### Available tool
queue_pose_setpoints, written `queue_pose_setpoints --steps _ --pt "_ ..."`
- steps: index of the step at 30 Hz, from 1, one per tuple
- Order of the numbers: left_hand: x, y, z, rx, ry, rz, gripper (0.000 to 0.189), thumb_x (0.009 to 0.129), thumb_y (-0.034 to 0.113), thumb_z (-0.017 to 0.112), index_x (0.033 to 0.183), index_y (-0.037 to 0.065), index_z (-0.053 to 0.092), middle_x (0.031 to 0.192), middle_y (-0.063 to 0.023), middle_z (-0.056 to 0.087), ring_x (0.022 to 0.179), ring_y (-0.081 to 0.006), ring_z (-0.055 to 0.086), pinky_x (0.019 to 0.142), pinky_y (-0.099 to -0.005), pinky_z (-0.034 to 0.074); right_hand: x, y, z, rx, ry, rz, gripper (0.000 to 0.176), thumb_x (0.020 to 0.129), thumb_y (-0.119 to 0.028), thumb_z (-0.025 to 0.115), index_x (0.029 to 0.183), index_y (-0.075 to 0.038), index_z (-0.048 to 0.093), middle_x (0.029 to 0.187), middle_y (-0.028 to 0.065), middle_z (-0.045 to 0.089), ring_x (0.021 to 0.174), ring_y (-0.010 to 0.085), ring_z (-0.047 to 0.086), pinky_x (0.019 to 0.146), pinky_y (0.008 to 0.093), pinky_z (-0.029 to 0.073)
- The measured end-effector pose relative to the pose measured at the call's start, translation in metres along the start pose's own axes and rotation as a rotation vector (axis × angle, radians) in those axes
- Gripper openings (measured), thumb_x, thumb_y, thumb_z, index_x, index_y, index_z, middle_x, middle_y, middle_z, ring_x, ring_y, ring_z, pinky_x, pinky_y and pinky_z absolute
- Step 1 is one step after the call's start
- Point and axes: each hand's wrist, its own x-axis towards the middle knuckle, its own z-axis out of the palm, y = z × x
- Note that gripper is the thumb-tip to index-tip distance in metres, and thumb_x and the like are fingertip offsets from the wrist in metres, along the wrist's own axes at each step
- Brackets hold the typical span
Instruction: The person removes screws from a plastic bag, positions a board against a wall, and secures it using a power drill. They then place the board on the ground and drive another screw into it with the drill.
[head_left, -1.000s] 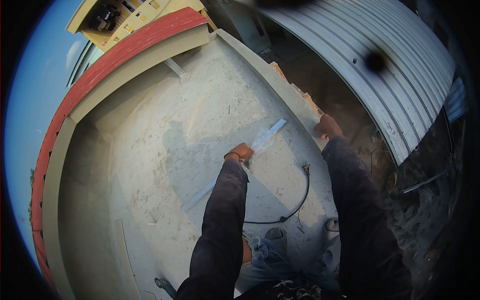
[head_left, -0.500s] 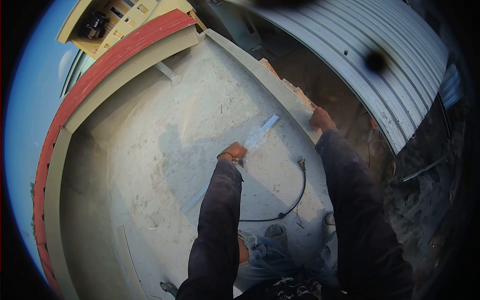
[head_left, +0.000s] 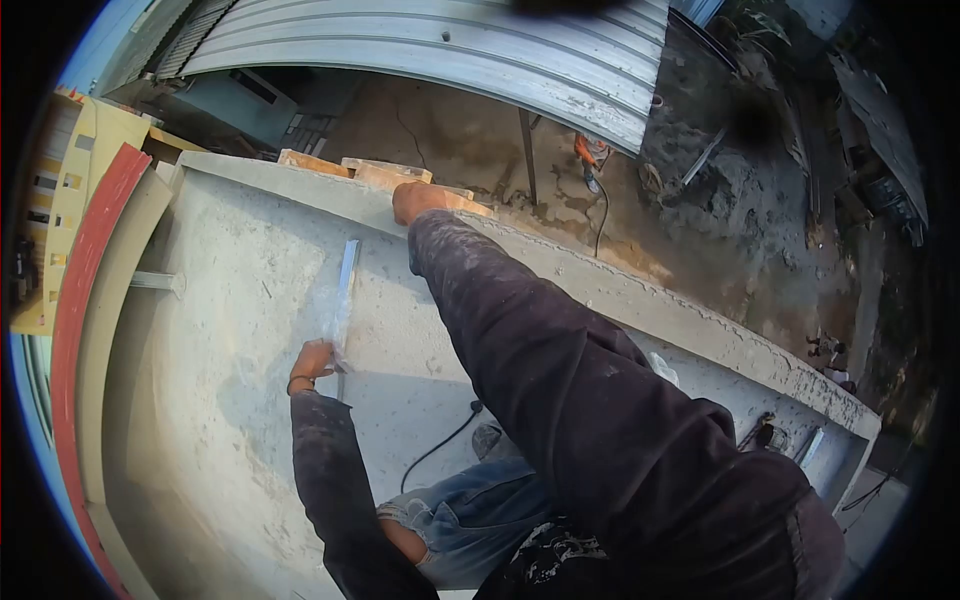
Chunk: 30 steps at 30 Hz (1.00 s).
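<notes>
My left hand (head_left: pixel 313 362) is closed round a long, narrow, pale metal strip (head_left: pixel 348 270) partly wrapped in clear plastic film, which lies along the grey concrete floor (head_left: pixel 400 300). My right hand (head_left: pixel 415 201) reaches forward to the low concrete ledge (head_left: pixel 300 192), its fingers curled at the outer edge beside some wooden boards (head_left: pixel 385 176). Its fingertips are hidden from this side. A dark cable (head_left: pixel 437 448) with a plug-like end lies on the floor near my knee.
Beyond the ledge is a drop to muddy ground (head_left: pixel 740 210), with a corrugated metal roof (head_left: pixel 450 60) above part of it. An orange object (head_left: pixel 584 150) with a cable is down there. A red-topped wall (head_left: pixel 85 270) borders the left. Another pale strip (head_left: pixel 811 447) lies at right.
My view has swung to the right, showing more of the ledge and the ground below. My left hand stays on the strip, and my right hand is still at the ledge.
</notes>
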Motion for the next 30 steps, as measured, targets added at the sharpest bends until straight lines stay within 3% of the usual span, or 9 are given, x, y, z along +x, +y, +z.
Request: queue_pose_setpoints --steps 4,7,9,14,18,20,24,27,30 --pt "-0.004 0.011 0.001 -1.165 -0.053 -0.585 0.031 0.07 0.013 0.079 0.095 0.002 0.065 0.096 -0.0123 0.065 0.091 -0.0294 0.065 0.074 -0.0383 0.057 -0.012 -0.003 -0.013 0.085 -0.008 0.033 0.031 0.08 -0.015 0.069 0.109 -0.007 0.072 0.113 0.0119 0.07 0.106 0.0255 0.068 0.085 0.0356 0.054" --pt "0.001 -0.004 0.016 -0.811 -0.021 -0.27 0.021 0.091 0.023 0.052 0.096 0.005 0.061 0.093 -0.0057 0.057 0.091 -0.0198 0.06 0.073 -0.0424 0.058 -0.011 -0.006 -0.012 0.153 0.007 0.069 0.029 0.082 -0.015 0.068 0.11 -0.006 0.072 0.114 0.0125 0.07 0.106 0.0264 0.067 0.085 0.0354 0.054" --pt "-0.01 0.045 -0.04 -1.221 -0.021 -0.676 0.019 0.083 0.01 0.062 0.098 -0.001 0.064 0.1 -0.014 0.065 0.089 -0.0259 0.065 0.067 -0.0364 0.059 -0.012 -0.006 -0.004 0.173 0.054 0.052 0.029 0.082 -0.014 0.068 0.109 -0.005 0.072 0.114 0.0134 0.07 0.106 0.0271 0.068 0.086 0.0359 0.054" --pt "0.019 -0.049 0.07 -0.865 0.102 -0.325 0.018 0.088 0.015 0.058 0.094 -0.001 0.065 0.093 -0.0149 0.067 0.083 -0.0284 0.066 0.068 -0.04 0.057 -0.011 -0.007 -0.002 0.205 0.12 0.01 0.027 0.08 -0.009 0.068 0.106 -0.004 0.073 0.112 0.0156 0.07 0.105 0.0291 0.068 0.086 0.0381 0.054" --pt "0.015 0.013 -0.01 -0.487 0.242 -0.346 0.027 0.094 0.021 0.049 0.09 -0.001 0.065 0.086 -0.0189 0.066 0.08 -0.0322 0.067 0.064 -0.0423 0.054 -0.032 -0.016 -0.08 0.124 0.115 -0.145 0.025 0.086 -0.014 0.063 0.109 -0.01 0.072 0.114 0.0111 0.07 0.107 0.0267 0.067 0.088 0.0377 0.054" --pt "0.017 0.021 -0.02 -0.785 0.256 -0.427 0.027 0.095 0.021 0.048 0.091 -0.001 0.064 0.08 -0.0181 0.065 0.074 -0.0319 0.066 0.062 -0.0417 0.053 -0.029 -0.005 -0.131 0.17 0.143 -0.179 0.025 0.082 -0.013 0.065 0.106 -0.008 0.073 0.112 0.0131 0.07 0.105 0.0277 0.067 0.088 0.0382 0.054" --pt "0.029 0.036 -0.034 -1.205 0.301 -0.639 0.028 0.097 0.023 0.045 0.087 0.001 0.06 0.062 -0.0084 0.05 0.052 -0.0237 0.053 0.049 -0.0378 0.045 -0.026 0.064 -0.21 0.099 0.418 -0.341 0.027 0.077 -0.009 0.056 0.1 -0.003 0.069 0.099 0.0207 0.069 0.094 0.0365 0.066 0.08 0.0419 0.053" --pt "0.04 0.044 -0.032 -1.262 0.313 -0.709 0.029 0.097 0.025 0.044 0.084 0.002 0.056 0.057 -0.0051 0.046 0.043 -0.0203 0.048 0.042 -0.0361 0.042 -0.054 0.155 -0.248 0.226 0.423 -0.409 0.024 0.081 -0.016 0.062 0.103 -0.006 0.065 0.075 0.0111 0.067 0.073 0.0225 0.064 0.067 0.0375 0.049" --pt "0.042 0.044 -0.018 -1.188 0.274 -0.721 0.031 0.098 0.026 0.044 0.085 0.001 0.056 0.06 -0.0077 0.05 0.044 -0.0217 0.051 0.042 -0.0361 0.042 -0.126 0.259 -0.26 0.293 0.562 -0.064 0.025 0.082 -0.024 0.067 0.101 -0.007 0.067 0.072 0.0089 0.066 0.068 0.0196 0.065 0.066 0.0348 0.052"
